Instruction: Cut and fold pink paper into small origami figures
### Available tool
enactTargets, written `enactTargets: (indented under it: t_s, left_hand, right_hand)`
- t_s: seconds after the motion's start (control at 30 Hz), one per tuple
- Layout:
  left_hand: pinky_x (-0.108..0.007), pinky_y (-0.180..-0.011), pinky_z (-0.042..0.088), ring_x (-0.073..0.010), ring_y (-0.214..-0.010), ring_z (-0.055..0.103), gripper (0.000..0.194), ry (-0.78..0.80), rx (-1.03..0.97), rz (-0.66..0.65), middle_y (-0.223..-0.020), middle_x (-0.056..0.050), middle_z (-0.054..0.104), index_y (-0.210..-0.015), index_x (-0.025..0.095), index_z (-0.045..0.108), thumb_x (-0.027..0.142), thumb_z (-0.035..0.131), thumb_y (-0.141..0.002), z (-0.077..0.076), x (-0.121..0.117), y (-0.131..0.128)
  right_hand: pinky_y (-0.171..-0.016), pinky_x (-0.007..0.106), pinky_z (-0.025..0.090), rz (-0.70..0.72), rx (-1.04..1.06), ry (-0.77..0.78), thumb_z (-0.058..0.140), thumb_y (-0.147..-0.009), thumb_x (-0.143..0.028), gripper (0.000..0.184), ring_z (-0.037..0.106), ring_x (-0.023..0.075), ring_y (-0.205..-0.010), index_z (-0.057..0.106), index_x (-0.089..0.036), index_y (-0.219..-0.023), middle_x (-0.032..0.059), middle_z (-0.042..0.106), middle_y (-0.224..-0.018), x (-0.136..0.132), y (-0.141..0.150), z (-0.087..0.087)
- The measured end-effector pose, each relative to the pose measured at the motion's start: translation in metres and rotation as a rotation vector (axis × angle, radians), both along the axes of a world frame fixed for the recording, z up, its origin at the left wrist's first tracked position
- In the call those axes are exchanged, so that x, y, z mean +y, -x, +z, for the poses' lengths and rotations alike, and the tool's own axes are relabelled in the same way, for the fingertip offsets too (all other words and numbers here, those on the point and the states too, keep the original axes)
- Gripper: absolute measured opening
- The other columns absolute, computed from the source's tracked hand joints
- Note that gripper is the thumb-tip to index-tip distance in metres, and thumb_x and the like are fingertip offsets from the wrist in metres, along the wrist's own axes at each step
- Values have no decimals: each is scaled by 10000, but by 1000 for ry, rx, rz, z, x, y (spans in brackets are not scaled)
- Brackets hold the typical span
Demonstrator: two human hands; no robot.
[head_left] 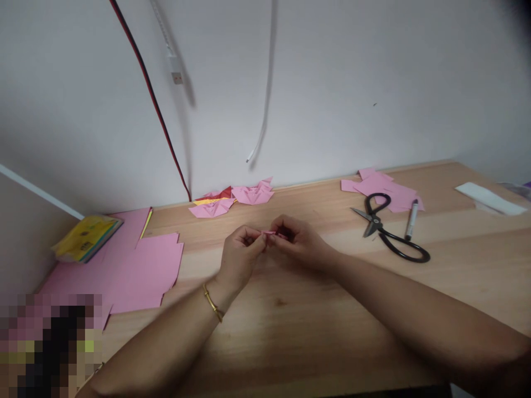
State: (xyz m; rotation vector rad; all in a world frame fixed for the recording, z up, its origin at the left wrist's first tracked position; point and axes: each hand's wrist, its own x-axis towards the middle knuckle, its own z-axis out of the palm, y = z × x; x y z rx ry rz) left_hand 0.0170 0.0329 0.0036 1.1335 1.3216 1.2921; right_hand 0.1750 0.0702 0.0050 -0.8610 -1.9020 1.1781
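Between my two hands is a small piece of pink paper [269, 232], mostly covered by my fingers. My left hand [241, 255], with a gold bangle at the wrist, pinches its left end between thumb and forefinger. On the other side, my right hand [305, 243] is closed on the right end with curled fingers. Both hands are just above the wooden table [290, 331]. Beyond them, folded pink paper shapes [253, 193] lie against the wall, one with red and yellow paper in it.
Black-handled scissors [375, 222] lie spread at the right, beside a marker [411, 220] and pink paper pieces [385, 188]. A white strip [489, 198] is farther right. Pink sheets [141, 271] and a yellow packet [89, 237] are on the left. Cables [269, 72] hang along the wall.
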Motion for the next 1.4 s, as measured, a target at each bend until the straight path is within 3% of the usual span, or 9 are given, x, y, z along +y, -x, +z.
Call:
enactTargets:
  t_s: [0.47,0.7,0.93,1.17,1.3,1.4]
  left_hand:
    - [-224,-576,405,-111,-616,532,203,-39,133,-15,-662,-12,620,-653,152,600,327,687,-709,1,-1,1]
    - [-224,-581,414,-100,-601,536,214,-3,-65,-77,-677,18,590,-831,163,599,309,695,-706,-1,1,-2]
    - [-228,-613,385,-109,-637,497,118,-56,145,-161,-663,11,570,-755,158,632,273,614,-775,6,0,4]
    - [-261,-675,410,-134,-677,544,155,24,-135,-291,-677,-16,601,-708,150,598,280,583,-792,5,1,1]
    - [-237,-630,395,-110,-640,521,136,48,-180,-210,-670,0,580,-712,150,585,270,624,-763,-2,3,3]
    - [-219,-582,373,-90,-588,494,128,58,-198,-126,-629,23,554,-705,157,565,253,640,-744,-7,5,5]
  right_hand:
    - [-553,219,336,-24,2,54,540,-840,-296,139,428,96,-610,531,-173,-776,-21,509,-673,3,0,0]
    - [-586,217,355,9,35,62,517,-833,-250,108,449,99,-640,521,-171,-759,-19,512,-685,5,-1,0]
    - [-580,221,352,45,-18,-11,516,-811,-193,78,454,103,-641,540,-163,-742,-15,517,-676,3,-2,3]
    - [-622,229,405,130,45,118,497,-843,-201,122,517,108,-668,526,-168,-729,-11,559,-692,-1,-2,9]
    - [-659,246,430,145,31,123,488,-882,-329,182,541,121,-718,548,-168,-823,9,578,-766,4,-3,6]
    - [-635,251,434,84,21,149,382,-924,-440,327,548,121,-711,557,-165,-957,36,585,-858,10,-4,2]
